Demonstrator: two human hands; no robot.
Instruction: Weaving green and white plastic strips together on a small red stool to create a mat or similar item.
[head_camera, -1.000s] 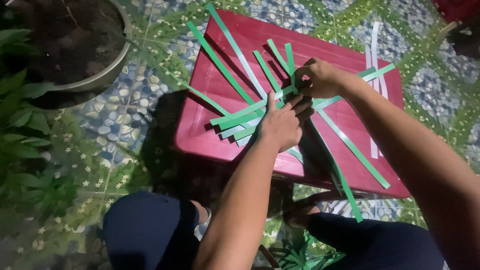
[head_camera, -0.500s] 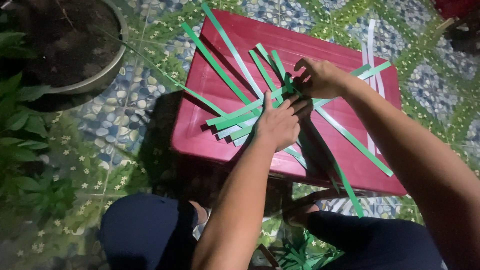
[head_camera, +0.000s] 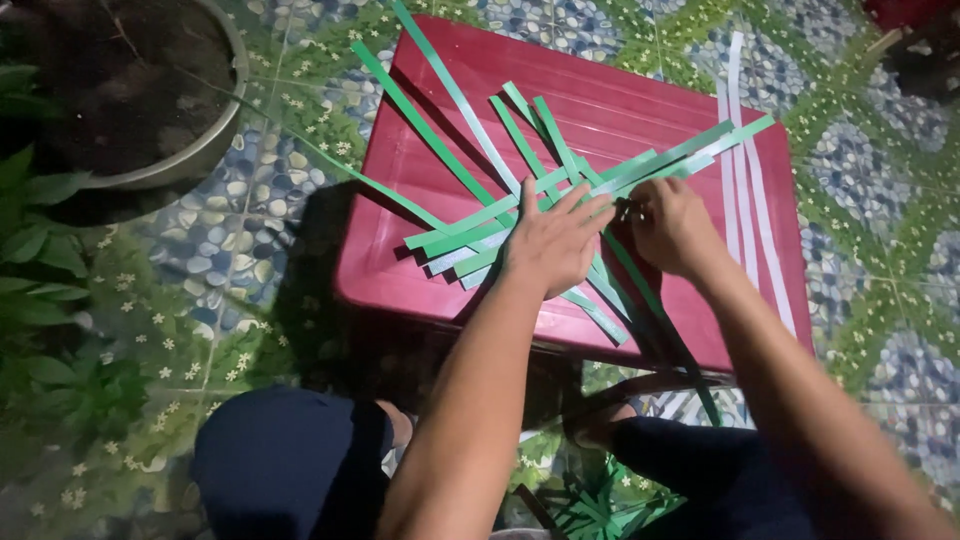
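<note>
Floor: patterned tiles (head_camera: 250, 215), plant pot (head_camera: 150, 110) far left.
Surface: red stool top (head_camera: 620, 100), bare along its far edge.
Strips: green strips (head_camera: 480, 225) crossed mid-stool, ends overhanging left.
Left hand (head_camera: 550, 240): your palm flat, pressing the strips.
Right hand (head_camera: 675, 225): your fingers pinching a strip.
Right edge: white strips (head_camera: 745, 180).

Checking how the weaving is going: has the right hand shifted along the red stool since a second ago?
Yes. The right hand has moved toward the person, down the red stool, from the strips' far crossing to just beside the left hand.
</note>
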